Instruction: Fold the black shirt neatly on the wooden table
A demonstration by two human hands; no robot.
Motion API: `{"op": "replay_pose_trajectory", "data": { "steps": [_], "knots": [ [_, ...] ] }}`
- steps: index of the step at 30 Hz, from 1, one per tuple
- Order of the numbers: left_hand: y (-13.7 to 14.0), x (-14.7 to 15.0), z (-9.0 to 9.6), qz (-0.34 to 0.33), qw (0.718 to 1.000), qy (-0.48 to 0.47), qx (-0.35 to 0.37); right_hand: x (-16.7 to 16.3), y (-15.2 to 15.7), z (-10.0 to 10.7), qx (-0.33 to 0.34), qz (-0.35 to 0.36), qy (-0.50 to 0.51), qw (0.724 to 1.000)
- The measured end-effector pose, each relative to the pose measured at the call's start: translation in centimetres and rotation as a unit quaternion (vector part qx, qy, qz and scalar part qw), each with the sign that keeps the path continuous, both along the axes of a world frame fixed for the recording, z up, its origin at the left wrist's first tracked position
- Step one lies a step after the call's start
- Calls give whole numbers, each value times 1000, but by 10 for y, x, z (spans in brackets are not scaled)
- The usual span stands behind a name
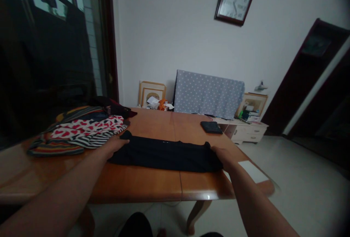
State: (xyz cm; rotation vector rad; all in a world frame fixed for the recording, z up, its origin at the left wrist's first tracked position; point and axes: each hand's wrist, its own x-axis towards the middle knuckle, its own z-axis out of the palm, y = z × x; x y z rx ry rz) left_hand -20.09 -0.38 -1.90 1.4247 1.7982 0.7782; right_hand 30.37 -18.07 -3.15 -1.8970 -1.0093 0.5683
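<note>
A dark navy garment (166, 155), folded into a long flat strip, lies across the wooden table (153, 184) in front of me. My left hand (115, 146) is closed on its left end, the thumb on top and the other fingers hidden. At the opposite end, my right hand (222, 156) grips the cloth with the thumb over its edge. Just beyond my left forearm is a loose pile of clothes, among them a white piece with red and black hearts (90, 125) and a black-and-white striped one (100, 139).
A small folded dark cloth (211, 127) rests at the table's far right. A white sheet (253, 171) lies by the right edge. Behind stand a low white cabinet (247, 133) and something draped in grey-blue dotted cloth (207, 93). A clock (235, 3) hangs on the wall.
</note>
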Motion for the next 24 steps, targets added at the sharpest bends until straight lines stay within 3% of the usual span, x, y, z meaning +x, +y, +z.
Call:
{"op": "replay_pose_trajectory", "data": {
  "steps": [3,6,13,16,19,24],
  "knots": [
    [8,-6,5,20,994,-62,-87,2,14,-3,-61,21,-28,998],
    [19,-11,2,1,988,-100,-117,5,29,-9,-78,23,-63,995],
    [47,10,-7,-14,998,9,64,30,69,-13,-23,-22,-124,992],
    [65,28,-10,-5,995,1,96,39,87,-11,-12,-40,-152,987],
    [83,41,-14,13,991,51,124,44,102,-12,-16,-45,-176,983],
    [98,41,-27,0,984,111,138,53,114,-20,-38,-28,-216,975]
  ]
}}
